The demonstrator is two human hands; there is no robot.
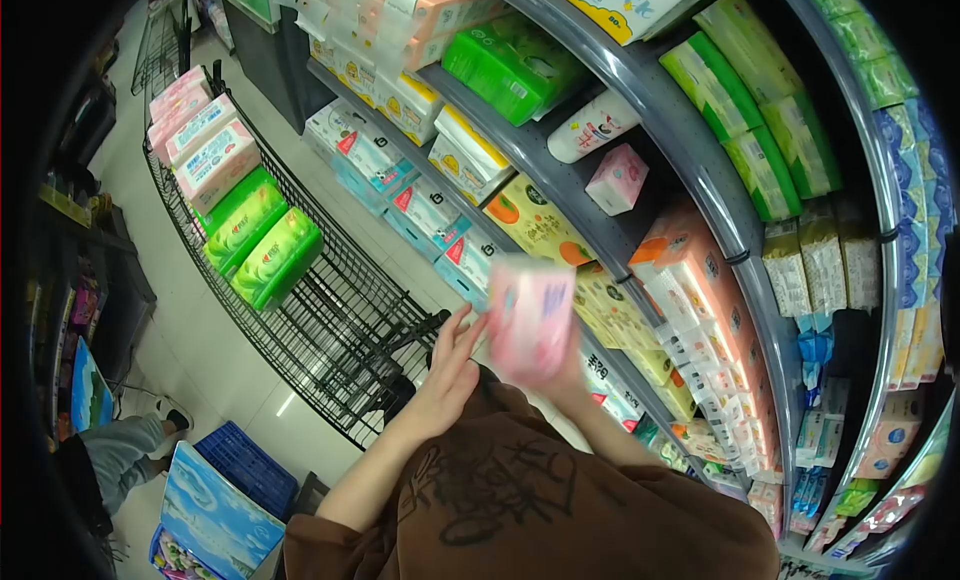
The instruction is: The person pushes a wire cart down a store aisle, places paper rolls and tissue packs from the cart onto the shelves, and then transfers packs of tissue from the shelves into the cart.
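A pink tissue pack [530, 315], smeared by motion, is held up in front of my chest. My right hand [568, 372] grips it from the right and below, with most of its fingers hidden behind the pack. My left hand [450, 375] is just left of the pack, fingers apart and holding nothing; whether a fingertip touches the pack I cannot tell. On the shelf beyond, a similar small pink pack [617, 178] stands beside a white cylindrical package [593, 127].
Left of me stands a black wire shopping cart [330, 325] carrying pink-white packs [215, 150] and green tissue packs [275, 255]. Shelves [660, 110] of tissue packs curve along the right. A blue crate [245, 465] and another person's leg [135, 455] are at lower left.
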